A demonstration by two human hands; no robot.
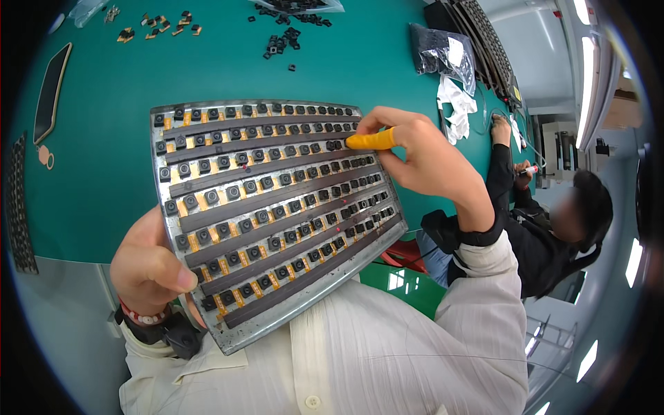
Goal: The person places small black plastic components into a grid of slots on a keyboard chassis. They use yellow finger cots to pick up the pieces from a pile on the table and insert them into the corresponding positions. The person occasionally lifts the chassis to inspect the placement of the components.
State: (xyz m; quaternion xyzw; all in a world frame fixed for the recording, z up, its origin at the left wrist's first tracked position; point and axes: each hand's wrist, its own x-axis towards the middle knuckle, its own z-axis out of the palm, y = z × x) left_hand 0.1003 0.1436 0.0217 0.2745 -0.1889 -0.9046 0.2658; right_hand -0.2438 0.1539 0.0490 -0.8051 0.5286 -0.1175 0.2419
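My left hand (pixel 149 263) grips the lower left corner of a flat metal tray (pixel 311 290), thumb on top. The tray is tilted in front of my body. Rows of small black camera modules (pixel 232 191) with orange flex tails lie across it, separated by long dark strips (pixel 242 207). At the tray's upper right, my right hand (pixel 422 149) has its thumb and fingers closed together at the end of a module row. A yellow finger cot (pixel 372 140) covers one of its fingers. Whatever sits between those fingertips is hidden.
On the green table (pixel 111 173) lie a phone (pixel 52 93), loose modules (pixel 162 24), small black parts (pixel 282 43), a plastic bag (pixel 443 55) and white tissue (pixel 456 107). Stacked trays (pixel 477 34) stand at the far right. A co-worker (pixel 539 235) sits to my right.
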